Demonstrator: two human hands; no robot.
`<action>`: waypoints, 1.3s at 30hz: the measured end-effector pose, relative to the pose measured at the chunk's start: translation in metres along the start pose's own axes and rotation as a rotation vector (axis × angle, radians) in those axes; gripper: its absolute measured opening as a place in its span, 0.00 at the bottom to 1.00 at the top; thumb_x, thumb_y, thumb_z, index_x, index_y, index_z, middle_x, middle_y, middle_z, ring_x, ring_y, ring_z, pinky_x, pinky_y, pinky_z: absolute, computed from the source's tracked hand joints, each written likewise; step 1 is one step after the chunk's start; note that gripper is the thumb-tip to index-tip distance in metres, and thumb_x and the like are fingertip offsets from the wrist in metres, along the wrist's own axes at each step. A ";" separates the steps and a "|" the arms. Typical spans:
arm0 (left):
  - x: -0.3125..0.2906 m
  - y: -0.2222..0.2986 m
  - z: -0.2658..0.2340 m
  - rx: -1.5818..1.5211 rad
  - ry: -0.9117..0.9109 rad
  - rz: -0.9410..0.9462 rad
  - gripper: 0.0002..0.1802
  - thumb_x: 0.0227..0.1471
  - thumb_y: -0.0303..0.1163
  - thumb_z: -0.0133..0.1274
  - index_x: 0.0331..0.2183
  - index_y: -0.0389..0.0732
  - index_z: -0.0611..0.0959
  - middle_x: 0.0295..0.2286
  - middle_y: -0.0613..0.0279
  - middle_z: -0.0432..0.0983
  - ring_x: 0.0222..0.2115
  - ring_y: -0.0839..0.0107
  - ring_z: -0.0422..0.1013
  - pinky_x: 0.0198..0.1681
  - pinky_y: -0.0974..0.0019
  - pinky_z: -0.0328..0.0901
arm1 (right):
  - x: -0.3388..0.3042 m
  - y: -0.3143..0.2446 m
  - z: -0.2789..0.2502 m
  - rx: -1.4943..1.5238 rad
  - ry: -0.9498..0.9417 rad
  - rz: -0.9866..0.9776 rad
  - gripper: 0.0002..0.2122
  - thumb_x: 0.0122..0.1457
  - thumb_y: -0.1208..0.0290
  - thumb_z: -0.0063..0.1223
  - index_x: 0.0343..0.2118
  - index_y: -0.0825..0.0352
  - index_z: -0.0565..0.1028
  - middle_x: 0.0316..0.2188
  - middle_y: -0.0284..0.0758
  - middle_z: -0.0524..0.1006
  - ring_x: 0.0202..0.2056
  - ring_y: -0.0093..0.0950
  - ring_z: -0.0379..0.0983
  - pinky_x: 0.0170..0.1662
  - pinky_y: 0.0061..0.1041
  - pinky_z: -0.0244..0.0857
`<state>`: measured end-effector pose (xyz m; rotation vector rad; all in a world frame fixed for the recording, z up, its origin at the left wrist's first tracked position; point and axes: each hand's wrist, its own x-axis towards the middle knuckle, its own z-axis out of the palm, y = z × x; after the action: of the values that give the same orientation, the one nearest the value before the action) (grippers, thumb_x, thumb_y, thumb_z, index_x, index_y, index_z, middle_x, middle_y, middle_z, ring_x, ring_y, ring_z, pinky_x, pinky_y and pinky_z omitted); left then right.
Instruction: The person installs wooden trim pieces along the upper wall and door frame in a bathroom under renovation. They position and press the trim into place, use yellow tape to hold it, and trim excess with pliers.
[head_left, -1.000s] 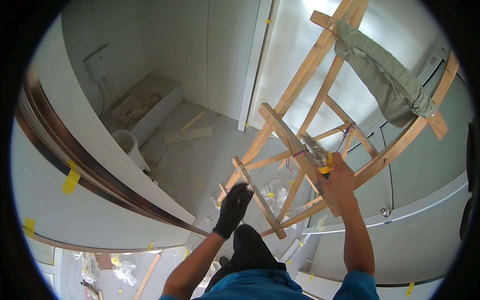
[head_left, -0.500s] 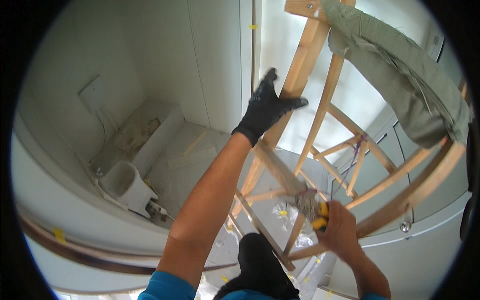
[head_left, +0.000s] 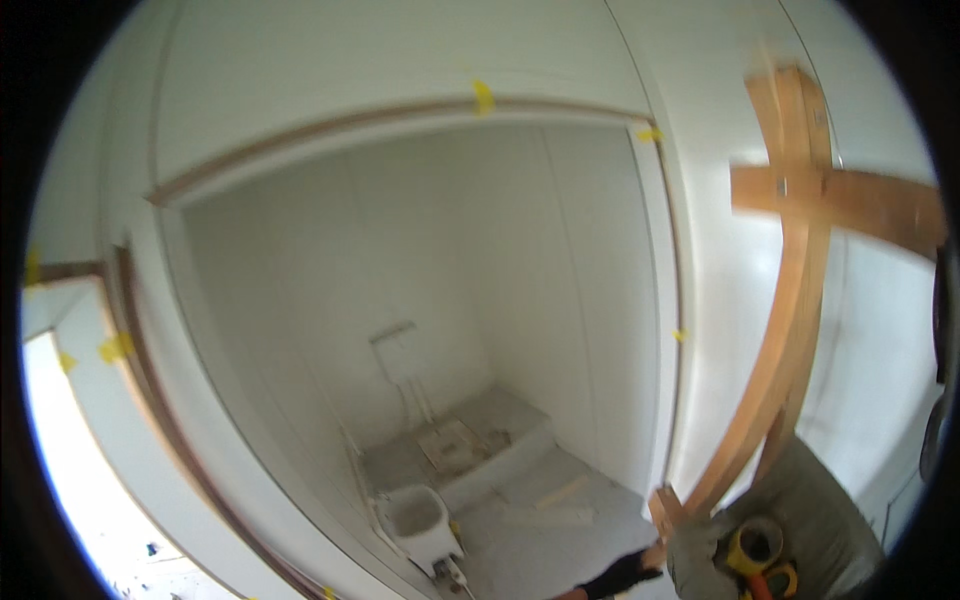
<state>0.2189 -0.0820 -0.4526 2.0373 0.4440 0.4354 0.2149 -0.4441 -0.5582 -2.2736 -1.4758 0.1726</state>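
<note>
My left hand [head_left: 620,576], in a black glove, shows at the lower edge. It is closed around a wooden part at the near side of the wooden ladder [head_left: 790,290], with its fingertips partly hidden. My right hand is out of the picture. The ladder rises along the right side, its top bars crossing at a bolted joint. A grey-green cloth [head_left: 815,500] hangs from the frame just right of my glove. On or in the cloth rest a yellow tape roll [head_left: 738,548] and something with an orange handle [head_left: 760,586].
A wide doorway with a brown frame [head_left: 380,117] and yellow tape bits [head_left: 484,97] opens ahead. Inside stand a white toilet bowl [head_left: 418,520] and a low ledge [head_left: 500,460] with a wall box [head_left: 395,350] above. Another bright opening [head_left: 70,480] lies at the left.
My view has swung up and left toward the doorway. My left hand has gone from spread fingers beside the ladder rail to a hold on the wood. My right hand has left the picture.
</note>
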 end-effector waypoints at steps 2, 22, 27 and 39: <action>-0.001 0.013 -0.019 0.044 0.028 -0.012 0.28 0.57 0.46 0.59 0.52 0.39 0.76 0.46 0.54 0.78 0.47 0.62 0.73 0.52 0.59 0.66 | 0.014 0.002 0.002 0.030 -0.026 -0.030 0.13 0.52 0.61 0.59 0.33 0.64 0.70 0.26 0.41 0.72 0.31 0.41 0.73 0.35 0.42 0.67; -0.141 0.186 -0.379 1.320 0.852 -0.067 0.22 0.54 0.41 0.57 0.49 0.43 0.80 0.44 0.50 0.78 0.43 0.51 0.74 0.47 0.51 0.68 | 0.185 -0.060 -0.056 0.287 -0.112 -0.421 0.11 0.60 0.62 0.56 0.37 0.64 0.73 0.26 0.37 0.74 0.28 0.31 0.74 0.31 0.32 0.67; -0.245 0.248 -0.445 1.676 1.208 -0.427 0.21 0.51 0.46 0.58 0.43 0.43 0.82 0.32 0.53 0.79 0.38 0.55 0.74 0.43 0.51 0.66 | 0.254 -0.113 -0.062 0.413 -0.058 -0.577 0.10 0.62 0.63 0.56 0.38 0.64 0.73 0.26 0.36 0.75 0.28 0.29 0.74 0.30 0.30 0.67; -0.280 0.247 -0.461 1.563 1.163 -0.605 0.28 0.54 0.55 0.54 0.44 0.40 0.82 0.32 0.53 0.80 0.37 0.56 0.74 0.47 0.52 0.64 | 0.439 -0.359 -0.179 0.496 0.870 -1.472 0.06 0.62 0.74 0.56 0.42 0.65 0.76 0.33 0.34 0.79 0.30 0.23 0.75 0.28 0.22 0.60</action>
<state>-0.2116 0.0131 -0.0553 2.5247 2.6778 1.0503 0.1589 0.0233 -0.1951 -0.3578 -1.8123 -0.6918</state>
